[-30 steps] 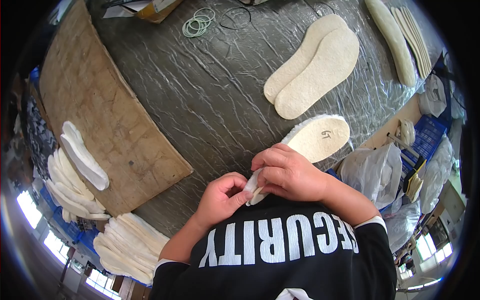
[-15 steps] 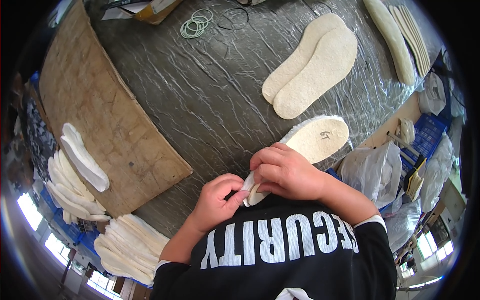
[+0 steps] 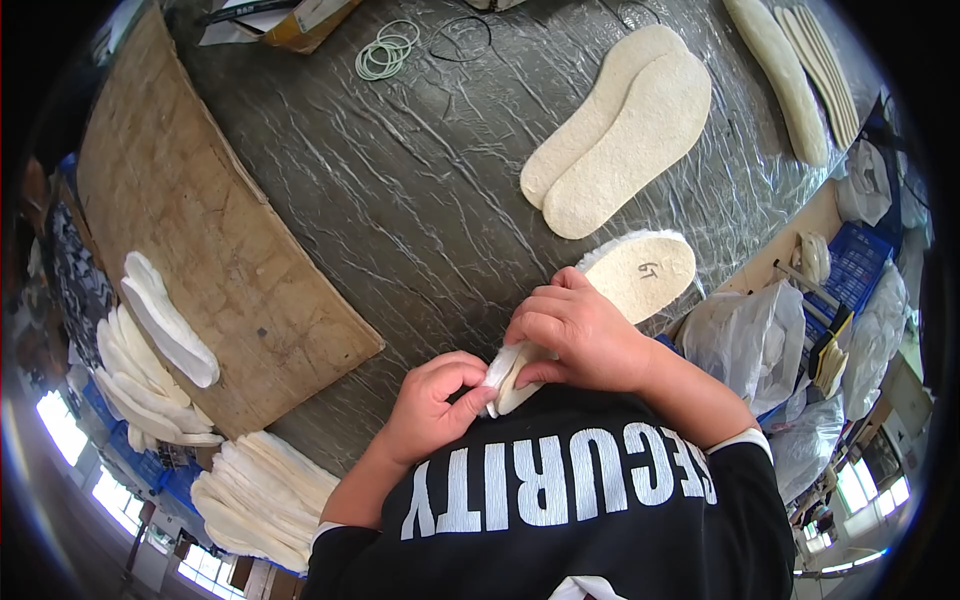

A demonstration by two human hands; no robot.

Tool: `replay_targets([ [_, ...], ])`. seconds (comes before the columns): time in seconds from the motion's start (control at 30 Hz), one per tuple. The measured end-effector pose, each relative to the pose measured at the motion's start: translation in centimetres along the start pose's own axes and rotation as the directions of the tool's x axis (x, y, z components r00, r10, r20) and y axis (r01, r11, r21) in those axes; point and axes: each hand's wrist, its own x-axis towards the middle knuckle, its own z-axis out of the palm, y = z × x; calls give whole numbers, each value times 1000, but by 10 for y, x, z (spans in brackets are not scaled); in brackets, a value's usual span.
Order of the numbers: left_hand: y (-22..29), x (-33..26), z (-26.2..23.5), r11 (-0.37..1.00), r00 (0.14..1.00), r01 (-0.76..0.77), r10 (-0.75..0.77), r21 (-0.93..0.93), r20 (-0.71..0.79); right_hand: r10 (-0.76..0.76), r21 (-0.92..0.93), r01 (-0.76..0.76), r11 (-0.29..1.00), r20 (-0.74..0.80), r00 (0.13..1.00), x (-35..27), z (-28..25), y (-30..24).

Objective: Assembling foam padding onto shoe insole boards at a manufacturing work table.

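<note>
A fleece-faced insole was held just off six o'clock in the view, in front of a black shirt. Its white edge was pinched between thumb and bent fingers of the nearly closed left hand; its cream layer was gripped by the tightly curled right hand. Whether it was joined beneath that hand to the marked insole at two o'clock could not be told. Misaligned layers were judged possible through an uneven tug, and a lost edge through a slackened pinch. Overlapping cream insoles were laid on the table at one o'clock.
</note>
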Motion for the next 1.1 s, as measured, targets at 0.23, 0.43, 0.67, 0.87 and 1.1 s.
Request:
replay_targets([
  [0.23, 0, 0, 1, 1000, 1000, -28, 28, 1, -7, 10, -4, -10, 1000, 19, 1000, 1, -2, -1],
  [0.43, 0, 0, 1, 999, 999, -33, 33, -7, -10, 13, -14, -12, 1000, 24, 1000, 2, -2, -2],
  [0.67, -2, 0, 1, 1000, 997, -10, 9, -13, -80, 23, -22, -23, 999, 23, 999, 5, -2, -2],
  [0.87, 3, 4, -1, 1000, 985, 1, 4, 28, -174, 20, -64, -24, 998, -67, 998, 9, -3, -1],
  [1.1, 7, 16, 8, 991, 968, 55, -83, -122, -237, 54, -131, -65, 989, -81, 995, 6, 0, -7],
])
